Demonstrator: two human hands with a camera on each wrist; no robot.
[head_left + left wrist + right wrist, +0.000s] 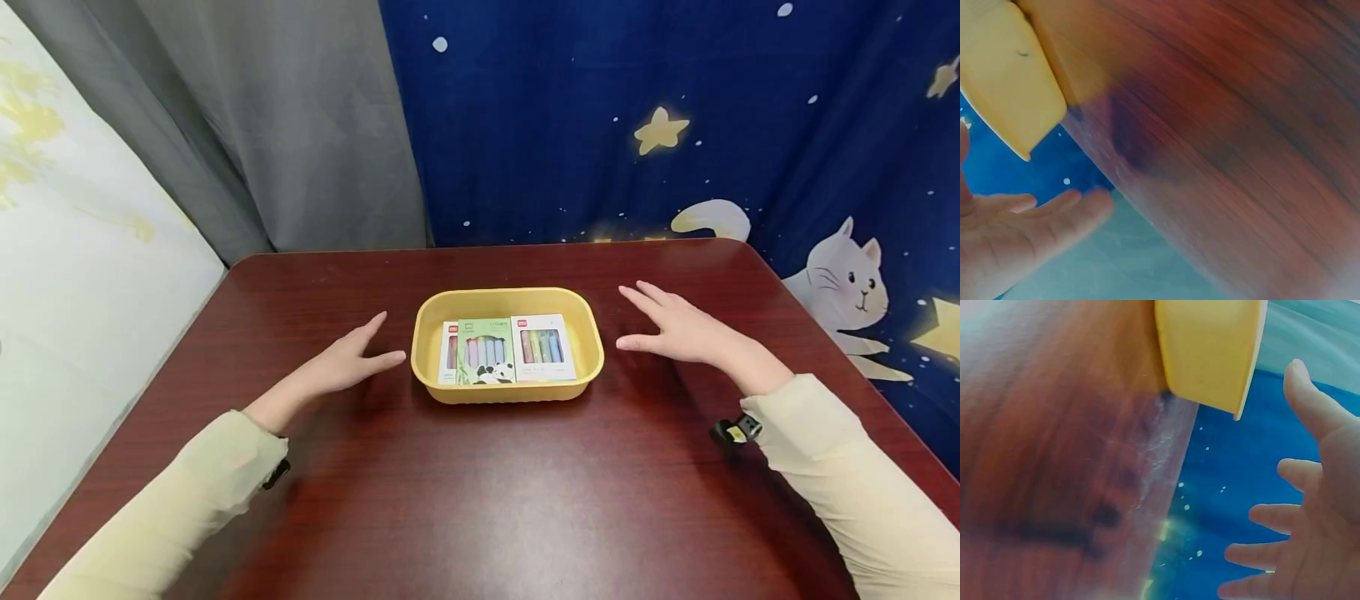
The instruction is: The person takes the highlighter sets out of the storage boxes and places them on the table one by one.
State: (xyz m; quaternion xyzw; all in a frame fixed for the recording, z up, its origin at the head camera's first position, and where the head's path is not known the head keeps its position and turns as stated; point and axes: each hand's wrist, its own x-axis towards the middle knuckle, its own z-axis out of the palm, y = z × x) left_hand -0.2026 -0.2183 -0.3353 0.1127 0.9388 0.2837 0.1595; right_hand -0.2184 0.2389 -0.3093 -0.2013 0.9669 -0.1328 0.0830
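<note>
A yellow plastic basket (507,394) sits on the dark red table, holding a few flat boxes. Inside it, a green box with a panda picture (486,352) overlaps a white box (448,367) at the left, most of which is hidden. Another white box with colored sticks in its window (543,347) lies at the right. My left hand (341,364) hovers just left of the basket, fingers extended, apart from it. To the right of the basket is my right hand (678,329), fingers spread and holding nothing. Both wrist views show the basket's outer wall (1013,69) beside the hand.
The wooden table (480,500) reaches back to a gray curtain (300,125) and a blue curtain with stars and a cat (540,125). A white surface with yellow patterning (82,275) borders the table's left side.
</note>
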